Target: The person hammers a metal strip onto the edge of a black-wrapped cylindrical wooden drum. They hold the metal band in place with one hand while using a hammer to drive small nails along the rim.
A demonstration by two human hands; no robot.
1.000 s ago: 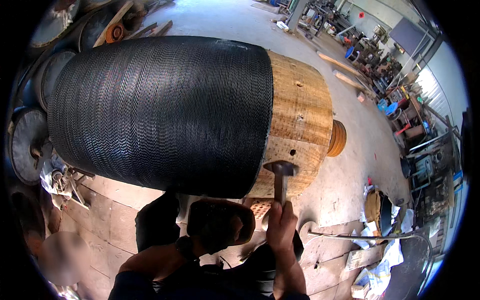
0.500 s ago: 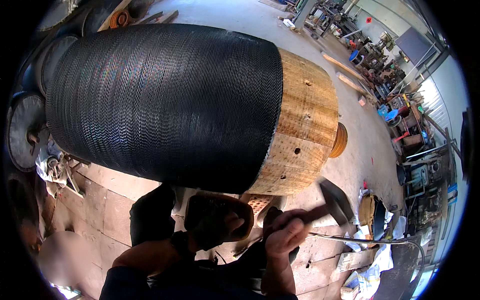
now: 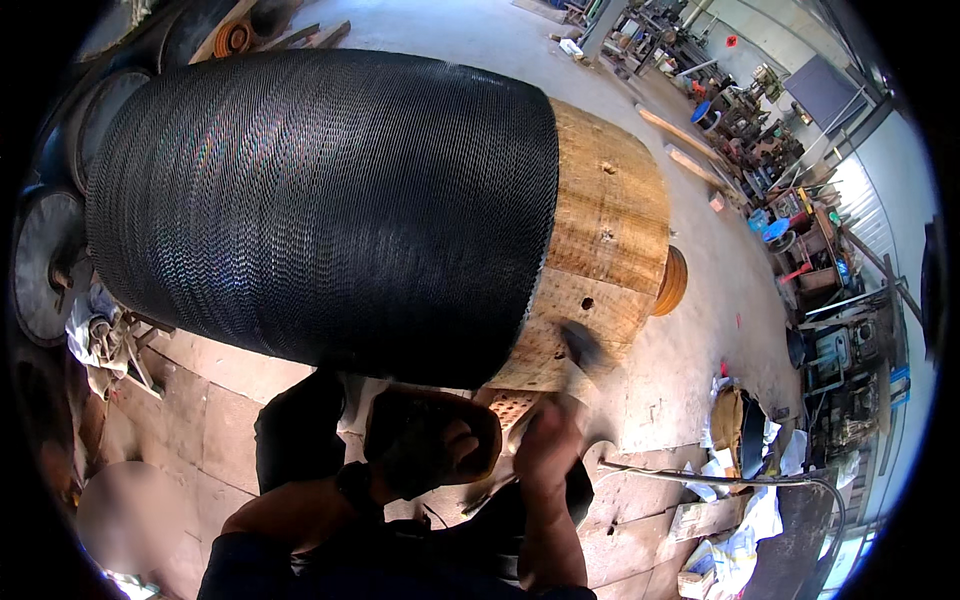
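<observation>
A large drum wound with black, fine-ridged cord (image 3: 320, 210) lies across the view in front of me. Its bare wooden end (image 3: 608, 205) has several dark holes. My right hand (image 3: 548, 440), closed and smeared by motion, grips a hammer (image 3: 582, 348) whose blurred head is over the lower part of that wooden end; whether it touches cannot be told. Below the drum, my left hand (image 3: 428, 462) is in deep shadow, closed on a dark rounded slab with a tan edge (image 3: 392, 415). Most of its fingers are hidden in the dark.
An orange grooved wheel (image 3: 672, 282) sticks out past the wooden end. Dark round discs (image 3: 48, 265) stand at the left. A thin bent metal rod (image 3: 700, 478), white scraps (image 3: 750, 540) and an open brown sack (image 3: 735, 430) lie at lower right. Timber beams (image 3: 690, 163) rest farther off.
My right hand has swung the hammer up and to the left, from beside the drum's end to over its wooden face. My left hand stays nearly in place with the slab.
</observation>
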